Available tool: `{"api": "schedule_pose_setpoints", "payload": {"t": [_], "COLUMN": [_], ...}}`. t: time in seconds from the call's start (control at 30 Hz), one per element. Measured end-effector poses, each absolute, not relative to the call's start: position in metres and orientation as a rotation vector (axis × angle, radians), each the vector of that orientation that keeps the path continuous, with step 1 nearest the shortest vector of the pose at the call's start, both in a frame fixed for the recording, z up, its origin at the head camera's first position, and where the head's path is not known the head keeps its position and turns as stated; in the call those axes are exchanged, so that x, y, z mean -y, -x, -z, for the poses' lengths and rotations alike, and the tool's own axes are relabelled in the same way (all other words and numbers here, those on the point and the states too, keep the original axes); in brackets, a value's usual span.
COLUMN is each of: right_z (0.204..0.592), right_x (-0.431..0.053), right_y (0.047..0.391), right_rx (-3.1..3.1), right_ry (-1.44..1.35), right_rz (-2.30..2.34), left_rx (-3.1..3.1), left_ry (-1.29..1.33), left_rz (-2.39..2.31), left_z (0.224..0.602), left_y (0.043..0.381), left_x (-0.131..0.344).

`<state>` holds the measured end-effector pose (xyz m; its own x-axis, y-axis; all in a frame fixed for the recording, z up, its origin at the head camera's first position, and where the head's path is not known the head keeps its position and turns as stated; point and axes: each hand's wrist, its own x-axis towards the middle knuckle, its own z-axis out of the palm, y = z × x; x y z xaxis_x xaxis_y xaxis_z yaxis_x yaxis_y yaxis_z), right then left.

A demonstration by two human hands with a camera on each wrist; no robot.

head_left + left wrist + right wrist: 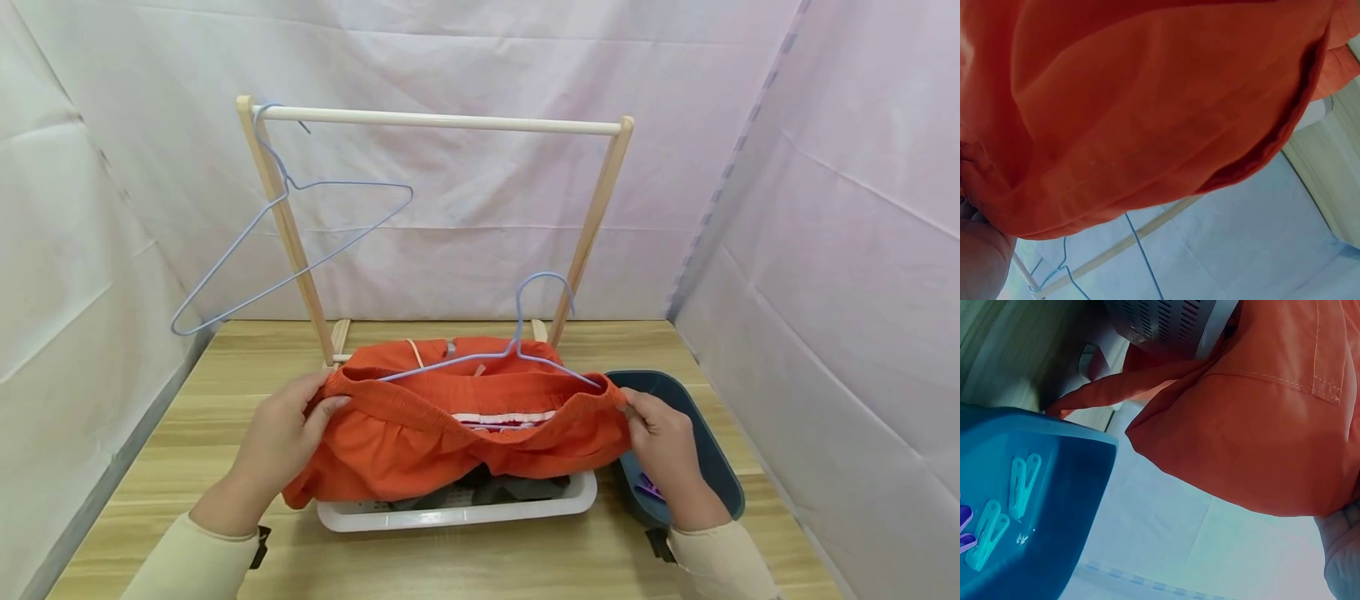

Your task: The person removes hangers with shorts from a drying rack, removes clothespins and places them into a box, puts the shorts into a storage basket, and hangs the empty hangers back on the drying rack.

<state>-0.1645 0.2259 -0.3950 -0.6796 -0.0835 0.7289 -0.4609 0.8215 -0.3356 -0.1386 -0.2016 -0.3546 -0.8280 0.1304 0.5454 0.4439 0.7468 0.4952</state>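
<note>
Orange elastic-waist pants (405, 450) are stretched wide above a white basket (457, 518). A lilac-blue wire hanger (519, 329) sits in the waist opening, its hook upright and its shoulders reaching toward both sides of the waistband. My left hand (288, 429) pinches the waistband's left end between thumb and fingers. At the opposite end my right hand (663, 442) pinches the waistband as well. In the left wrist view, orange cloth (1166, 119) fills most of the picture. Cloth (1254, 444) hangs beside my right hand (1344, 550) in the right wrist view.
A wooden rack with a white rail (442, 121) stands behind, another blue hanger (330, 182) hooked at its left end. Dark cloth (517, 490) lies in the basket. A dark blue bin (720, 467) at right holds turquoise clothespins (1024, 487) and purple clothespins (966, 540).
</note>
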Motion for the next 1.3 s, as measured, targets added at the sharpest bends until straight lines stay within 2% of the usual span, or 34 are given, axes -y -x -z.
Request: {"api": "schedule_pose_setpoints", "payload": {"t": [0.47,1.3], "right_z": [0.396,0.396], "right_x": [-0.229,-0.234], "right_y": [0.158,0.157], "right_rx": [2.242,2.078], "right_ry": [-0.339,-0.342], "right_rz": [-0.683,-0.577], "left_rx": [2.333,2.144], "left_ry": [0.296,0.224], "left_rz": [0.971,0.976], "left_z": [0.362,0.37], "left_y": [0.137,0.138], "left_x": [0.202,0.199]}}
